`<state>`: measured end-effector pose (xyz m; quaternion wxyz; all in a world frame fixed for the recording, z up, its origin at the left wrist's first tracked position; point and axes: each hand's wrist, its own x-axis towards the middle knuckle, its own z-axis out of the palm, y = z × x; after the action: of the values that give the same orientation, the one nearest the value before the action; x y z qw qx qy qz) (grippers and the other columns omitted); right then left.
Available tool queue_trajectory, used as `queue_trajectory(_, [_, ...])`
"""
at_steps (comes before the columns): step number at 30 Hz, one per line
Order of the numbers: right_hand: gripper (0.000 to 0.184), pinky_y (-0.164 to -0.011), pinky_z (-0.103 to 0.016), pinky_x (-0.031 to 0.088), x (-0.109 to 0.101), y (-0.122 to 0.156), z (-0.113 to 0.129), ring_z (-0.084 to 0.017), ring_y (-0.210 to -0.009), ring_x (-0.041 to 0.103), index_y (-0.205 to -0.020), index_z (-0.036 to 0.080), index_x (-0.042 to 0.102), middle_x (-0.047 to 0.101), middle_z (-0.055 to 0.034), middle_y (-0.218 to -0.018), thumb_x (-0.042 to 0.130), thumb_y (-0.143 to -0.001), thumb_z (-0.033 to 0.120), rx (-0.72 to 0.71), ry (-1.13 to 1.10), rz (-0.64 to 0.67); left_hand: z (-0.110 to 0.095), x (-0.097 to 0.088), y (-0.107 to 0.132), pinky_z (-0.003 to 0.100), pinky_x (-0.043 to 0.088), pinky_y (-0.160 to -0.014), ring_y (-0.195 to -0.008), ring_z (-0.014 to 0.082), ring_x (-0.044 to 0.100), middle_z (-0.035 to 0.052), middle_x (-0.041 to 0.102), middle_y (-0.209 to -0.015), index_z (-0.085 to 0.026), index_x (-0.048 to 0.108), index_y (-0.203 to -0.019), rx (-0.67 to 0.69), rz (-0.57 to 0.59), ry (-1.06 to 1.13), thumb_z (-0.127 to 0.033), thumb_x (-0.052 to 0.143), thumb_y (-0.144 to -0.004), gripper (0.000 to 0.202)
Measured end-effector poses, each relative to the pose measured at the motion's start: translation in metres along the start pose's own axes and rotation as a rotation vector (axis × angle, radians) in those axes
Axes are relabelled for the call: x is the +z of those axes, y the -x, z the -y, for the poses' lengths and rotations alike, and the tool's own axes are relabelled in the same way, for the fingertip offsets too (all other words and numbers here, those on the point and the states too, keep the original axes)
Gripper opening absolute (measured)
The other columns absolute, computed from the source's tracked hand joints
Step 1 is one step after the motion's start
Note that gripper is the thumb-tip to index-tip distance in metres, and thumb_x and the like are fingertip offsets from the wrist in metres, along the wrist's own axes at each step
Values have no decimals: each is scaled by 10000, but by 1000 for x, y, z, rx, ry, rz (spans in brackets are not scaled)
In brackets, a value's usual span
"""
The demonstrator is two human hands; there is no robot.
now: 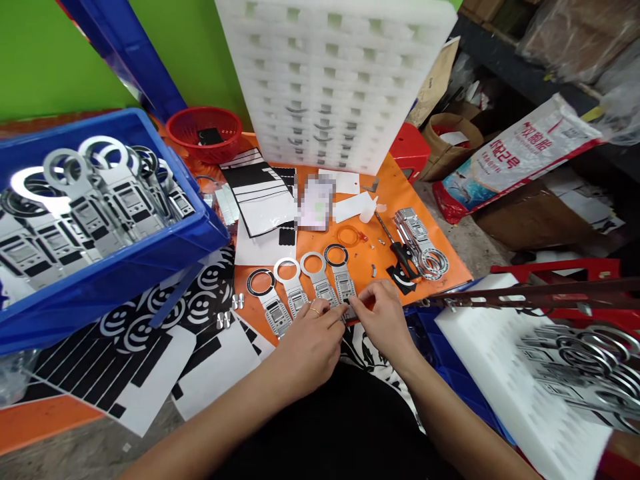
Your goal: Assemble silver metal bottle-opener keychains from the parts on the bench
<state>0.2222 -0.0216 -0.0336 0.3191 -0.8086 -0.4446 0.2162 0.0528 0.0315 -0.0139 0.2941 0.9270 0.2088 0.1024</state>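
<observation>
Four-sided silver metal plates with ring-shaped ends lie in a row on the orange tabletop, among them a ring plate with a black ring (261, 282) and two with bare silver rings, such as this ring plate (313, 263). At the right end of the row, both hands meet over the lower part of another black-ringed plate (343, 279). My left hand (315, 339) is closed, its bent fingers at the lower edge of that plate. Thumb and index finger of my right hand (384, 319) pinch together on the same spot; what they hold is hidden.
A blue bin (200, 237) full of ring plates stands left, over black sticker sheets (100, 357). Behind are a red basket (204, 148) and a white foam panel (330, 40). Screwdriver (403, 259) and stacked ring plates (415, 233) lie right; more rest on white foam (520, 387).
</observation>
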Motion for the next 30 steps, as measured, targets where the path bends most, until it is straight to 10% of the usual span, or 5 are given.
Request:
queue_trajectory(9, [118, -735, -313, 436, -41, 20, 34, -180, -811, 559, -853, 225, 577, 597, -34, -871, 545, -923, 315, -195, -265, 275, -7, -26, -2, 350, 467, -825, -922, 188, 585, 35, 718, -991, -202, 596, -719, -323, -104, 686, -151, 509, -877, 187])
queue_trajectory(22, [175, -616, -267, 425, -30, 27, 49, -141, -643, 525, -776, 204, 564, 580, -6, -722, 533, -910, 312, -134, -264, 177, -2, -30, 26, 370, 457, -769, -837, 205, 535, 45, 664, -794, -186, 517, -688, -311, -61, 384, -62, 467, -809, 180])
queue_trajectory(30, [192, -564, -254, 374, -6, -3, 42, -150, -609, 537, -709, 191, 602, 637, -18, -674, 522, -855, 285, 10, 40, 489, 0, -22, 33, 376, 476, -800, -861, 205, 486, 75, 684, -912, -170, 506, -689, -88, -107, 213, -62, 457, -862, 209])
